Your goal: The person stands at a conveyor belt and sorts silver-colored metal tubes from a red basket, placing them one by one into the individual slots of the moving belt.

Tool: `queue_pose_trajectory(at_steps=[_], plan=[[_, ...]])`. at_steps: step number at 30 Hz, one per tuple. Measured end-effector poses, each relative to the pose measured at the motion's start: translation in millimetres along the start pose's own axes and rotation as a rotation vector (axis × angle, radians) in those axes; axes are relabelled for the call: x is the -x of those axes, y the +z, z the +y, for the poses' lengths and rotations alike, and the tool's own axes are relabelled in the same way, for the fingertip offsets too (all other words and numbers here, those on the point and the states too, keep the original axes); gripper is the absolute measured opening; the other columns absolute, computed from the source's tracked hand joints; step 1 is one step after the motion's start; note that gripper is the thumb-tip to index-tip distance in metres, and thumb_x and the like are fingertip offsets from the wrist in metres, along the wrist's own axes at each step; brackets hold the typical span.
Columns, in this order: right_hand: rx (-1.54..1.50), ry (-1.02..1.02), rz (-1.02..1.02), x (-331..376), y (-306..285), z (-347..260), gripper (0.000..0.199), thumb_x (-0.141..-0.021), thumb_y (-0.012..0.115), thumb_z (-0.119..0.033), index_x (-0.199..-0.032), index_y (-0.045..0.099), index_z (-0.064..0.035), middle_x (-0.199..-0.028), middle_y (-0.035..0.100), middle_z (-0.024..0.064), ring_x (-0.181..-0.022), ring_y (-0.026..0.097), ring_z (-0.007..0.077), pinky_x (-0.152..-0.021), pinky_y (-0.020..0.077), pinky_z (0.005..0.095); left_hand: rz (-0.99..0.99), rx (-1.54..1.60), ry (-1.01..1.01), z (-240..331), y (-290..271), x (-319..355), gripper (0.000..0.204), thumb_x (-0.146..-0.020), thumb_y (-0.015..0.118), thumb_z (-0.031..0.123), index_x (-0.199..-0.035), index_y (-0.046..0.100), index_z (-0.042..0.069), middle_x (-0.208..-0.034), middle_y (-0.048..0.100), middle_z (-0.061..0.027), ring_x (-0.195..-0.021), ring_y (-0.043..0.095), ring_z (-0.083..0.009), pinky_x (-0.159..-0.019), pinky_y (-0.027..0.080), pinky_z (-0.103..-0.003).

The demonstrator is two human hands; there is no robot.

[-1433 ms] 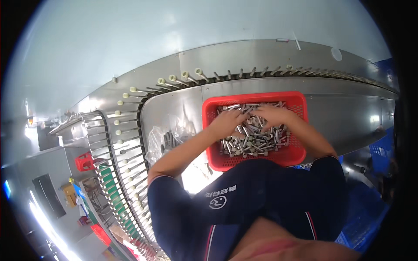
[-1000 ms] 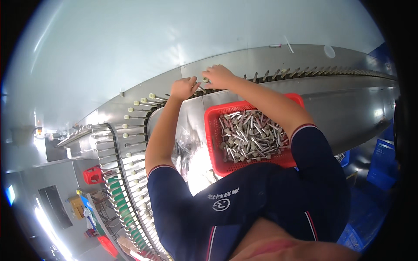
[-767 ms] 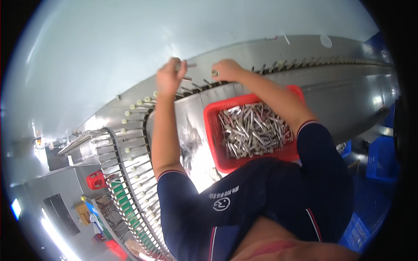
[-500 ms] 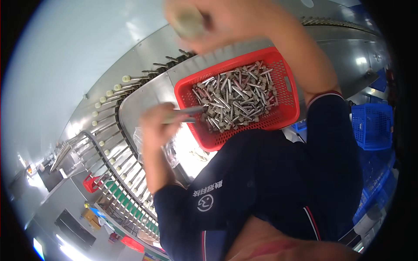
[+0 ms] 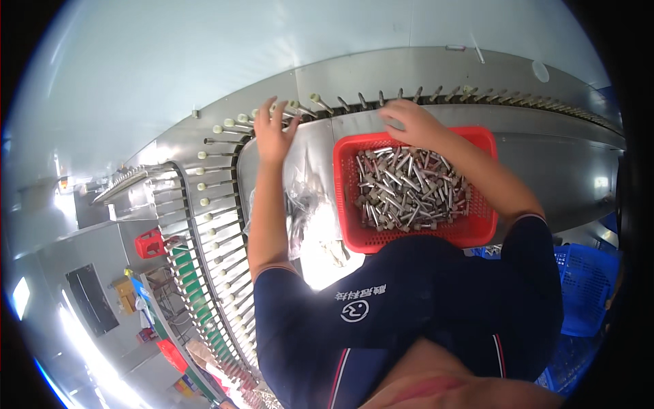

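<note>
Red plastic mesh marked the basket [image 5: 477, 232] at about three o'clock of centre, heaped with short metal tubes [image 5: 409, 187]. Half a second earlier the left hand had been down at the basket's near-left corner pinching a few tubes, with the right lifted close to the camera; now both had gone back up to the curved row of metal pins [image 5: 218, 225] that ran from twelve o'clock round to seven. The left hand [image 5: 272, 129], at about eleven o'clock, had its fingers spread and loose against the white-capped pins, and no tube showed in it, so the ones it carried had probably been set onto pins. The right hand [image 5: 412, 123], at about one o'clock just beyond the basket's far rim, was curled palm-down near the pins; whether it grasped anything could not be told. The basket was well filled, so much loading seemingly remained.

The basket sat on a shiny steel surface [image 5: 565, 177] inside the conveyor's bend, beside a crumpled clear plastic bag [image 5: 303, 211] at nine o'clock of it. A blue crate [image 5: 586, 286] stood at four o'clock, a small red fixture [image 5: 150, 243] at nine, under a pale wall [image 5: 204, 61].
</note>
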State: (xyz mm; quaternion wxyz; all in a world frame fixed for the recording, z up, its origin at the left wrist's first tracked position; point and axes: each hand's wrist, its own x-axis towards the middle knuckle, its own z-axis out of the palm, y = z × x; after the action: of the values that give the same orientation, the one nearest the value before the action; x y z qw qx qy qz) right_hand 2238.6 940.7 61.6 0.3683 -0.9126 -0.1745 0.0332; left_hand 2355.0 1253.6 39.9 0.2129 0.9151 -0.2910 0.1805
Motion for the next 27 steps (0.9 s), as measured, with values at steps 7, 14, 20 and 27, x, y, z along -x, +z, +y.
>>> queue_pose_trajectory(at_steps=[7,14,20,27], plan=[[0.237,-0.052,0.007,-144,65,15,0.038,-0.076,0.067,-0.025,-0.108,0.057,-0.0065,-0.103,0.058,0.0138,-0.095,0.056,0.0321,-0.080,0.0458,0.0426,-0.450,0.143,0.197,-39,51,-47,0.035,-0.078,0.069,0.029,-0.106,0.062,0.010,-0.097,0.064,-0.0096,-0.084,0.062,-0.0316,-0.071,0.050,-0.041],[0.102,0.057,-0.164,-127,47,52,0.027,-0.078,0.064,-0.034,-0.086,0.065,-0.0084,-0.078,0.064,0.0140,-0.075,0.062,0.0346,-0.065,0.0481,0.0463,-0.609,0.142,0.247,19,73,-67,0.050,-0.079,0.065,0.046,-0.116,0.054,0.015,-0.088,0.066,-0.0103,-0.076,0.063,-0.0348,-0.064,0.050,-0.044],[-0.022,-0.129,-0.018,-122,19,59,0.040,-0.076,0.064,-0.055,-0.098,0.069,-0.0212,-0.072,0.065,0.0125,-0.065,0.061,0.0325,-0.059,0.0467,0.0408,-0.496,0.162,0.372,16,85,-89,0.040,-0.075,0.072,0.031,-0.106,0.058,0.010,-0.079,0.064,-0.0132,-0.065,0.062,-0.0333,-0.056,0.048,-0.042],[-0.044,-0.169,-0.060,20,-56,7,0.030,-0.072,0.069,-0.036,-0.086,0.060,-0.0109,-0.081,0.061,0.0104,-0.076,0.059,0.0296,-0.062,0.0451,0.0407,-0.684,0.397,0.382,156,19,-61,0.047,-0.072,0.076,0.029,-0.105,0.054,0.004,-0.082,0.064,-0.0157,-0.069,0.062,-0.0377,-0.060,0.048,-0.045]])
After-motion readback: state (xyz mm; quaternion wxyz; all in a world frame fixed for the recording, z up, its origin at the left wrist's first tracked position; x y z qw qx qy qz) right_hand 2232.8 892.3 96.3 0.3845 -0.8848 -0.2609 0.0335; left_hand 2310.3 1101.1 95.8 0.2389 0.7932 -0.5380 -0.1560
